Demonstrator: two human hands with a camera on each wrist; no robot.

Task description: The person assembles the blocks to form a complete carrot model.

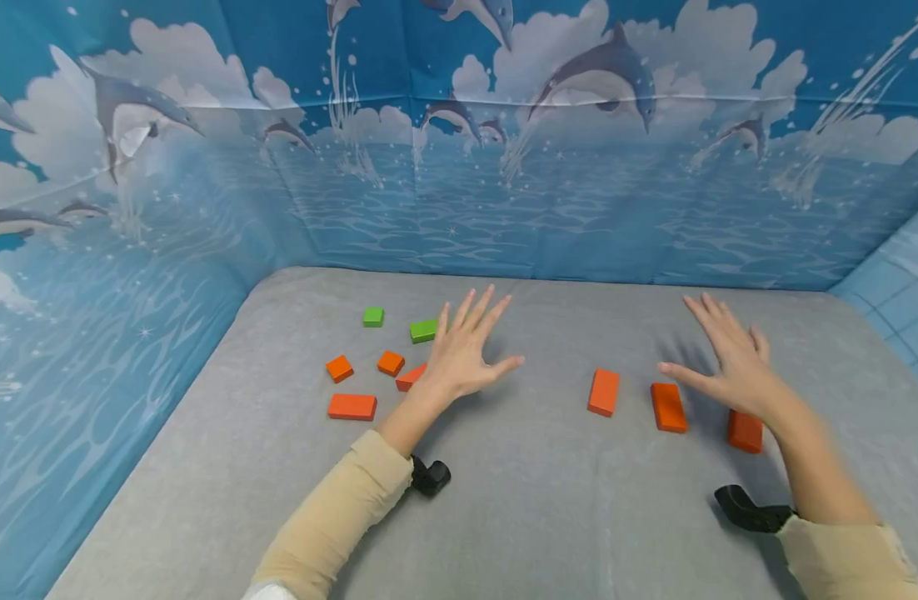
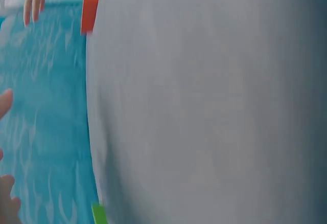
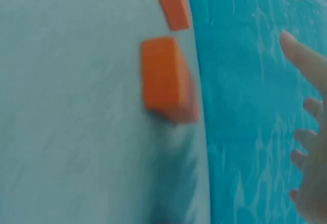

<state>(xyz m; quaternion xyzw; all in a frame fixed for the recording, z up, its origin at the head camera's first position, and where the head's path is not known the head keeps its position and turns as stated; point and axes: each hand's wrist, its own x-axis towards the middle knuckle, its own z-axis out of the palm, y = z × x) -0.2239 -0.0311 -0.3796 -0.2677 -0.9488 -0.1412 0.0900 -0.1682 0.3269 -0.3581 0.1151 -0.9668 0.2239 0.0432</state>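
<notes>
My left hand [image 1: 459,354] is raised over the grey surface with its fingers spread and nothing in it. In the head view it partly covers a red-orange triangular block [image 1: 410,379] and the end of a green block [image 1: 423,331]. On the right, my right hand [image 1: 732,362] also hovers with fingers extended, holding nothing. Nearest to it are an orange rectangular block [image 1: 668,407] and a darker red-orange block [image 1: 745,432], the latter partly hidden by the wrist. Another red-orange rectangular block [image 1: 603,392] lies between the hands.
Left of the left hand lie a small green block [image 1: 373,317], two small orange blocks [image 1: 340,368] and a red-orange rectangular block [image 1: 351,407]. A blue dolphin-print curtain [image 1: 459,208] borders the grey surface [image 1: 526,500] at the back and left.
</notes>
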